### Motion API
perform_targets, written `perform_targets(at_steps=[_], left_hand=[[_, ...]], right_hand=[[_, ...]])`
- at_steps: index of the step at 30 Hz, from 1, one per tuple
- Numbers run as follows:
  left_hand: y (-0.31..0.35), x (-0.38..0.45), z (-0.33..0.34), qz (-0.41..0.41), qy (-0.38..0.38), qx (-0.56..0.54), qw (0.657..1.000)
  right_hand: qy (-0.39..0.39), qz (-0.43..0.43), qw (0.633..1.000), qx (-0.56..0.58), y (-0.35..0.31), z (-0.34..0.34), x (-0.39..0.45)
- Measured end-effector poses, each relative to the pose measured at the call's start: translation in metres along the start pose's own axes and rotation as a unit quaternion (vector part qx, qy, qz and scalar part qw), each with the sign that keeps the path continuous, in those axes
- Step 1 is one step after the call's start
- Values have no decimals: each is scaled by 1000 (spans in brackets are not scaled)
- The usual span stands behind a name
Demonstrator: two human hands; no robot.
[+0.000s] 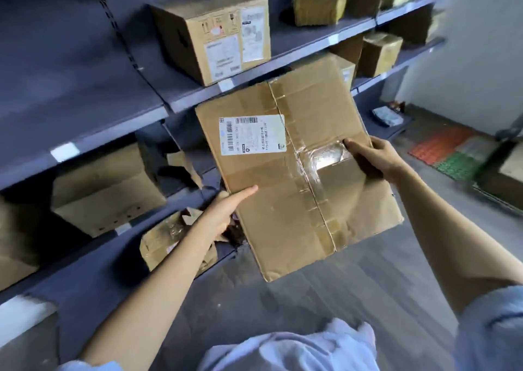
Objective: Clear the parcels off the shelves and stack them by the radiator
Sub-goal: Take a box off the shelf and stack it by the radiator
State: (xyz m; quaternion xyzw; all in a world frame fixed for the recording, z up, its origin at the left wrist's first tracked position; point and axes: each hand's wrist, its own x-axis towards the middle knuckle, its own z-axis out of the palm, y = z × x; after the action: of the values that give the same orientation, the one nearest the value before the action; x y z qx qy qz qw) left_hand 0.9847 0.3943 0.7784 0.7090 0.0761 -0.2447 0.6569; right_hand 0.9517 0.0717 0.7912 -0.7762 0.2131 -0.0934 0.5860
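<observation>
Grey metal shelves of cardboard boxes, flat creased taped parcel held clear, left hand gripping its edge, right hand clasping its side

We have just one camera, and it sits on the person's head. It looks forward and down, so both arms reach out from the bottom of the picture. The big brown box is very close and fills the middle. The grey shelves run up the left side and away to the top right. The floor shows low down on the right.
</observation>
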Motion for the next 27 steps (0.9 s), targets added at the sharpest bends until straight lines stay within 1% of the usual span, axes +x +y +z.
perform_targets(at_steps=[2, 5, 8, 10, 12, 14, 18, 21, 24, 27], left_hand=[[7, 22, 41, -2, -42, 21, 999], [23, 57, 129, -12, -87, 62, 994], [39, 83, 254, -22, -170, 93, 981], [47, 89, 342, -21, -245, 110, 963], [50, 90, 423, -38, -311, 125, 941], [53, 94, 492, -64, -353, 140, 923], [55, 116, 595, -98, -392, 174, 898], [61, 149, 653, -99, -396, 192, 893], [75, 197, 702, -114, -389, 211, 890], [99, 263, 753, -120, -371, 239, 889]], right_hand=[[34, 10, 999, 6, 21, -41, 1], [112, 29, 993, 9, 53, -122, -3], [216, 60, 974, 29, 92, -223, -23], [283, 78, 955, 37, 114, -288, -45], [337, 99, 936, 39, 128, -346, -65], [380, 117, 917, 40, 141, -393, -76], [430, 137, 890, 62, 167, -455, -67], [450, 147, 877, 79, 187, -488, -40], [443, 145, 880, 88, 206, -517, 16], [431, 140, 888, 82, 221, -548, 91]])
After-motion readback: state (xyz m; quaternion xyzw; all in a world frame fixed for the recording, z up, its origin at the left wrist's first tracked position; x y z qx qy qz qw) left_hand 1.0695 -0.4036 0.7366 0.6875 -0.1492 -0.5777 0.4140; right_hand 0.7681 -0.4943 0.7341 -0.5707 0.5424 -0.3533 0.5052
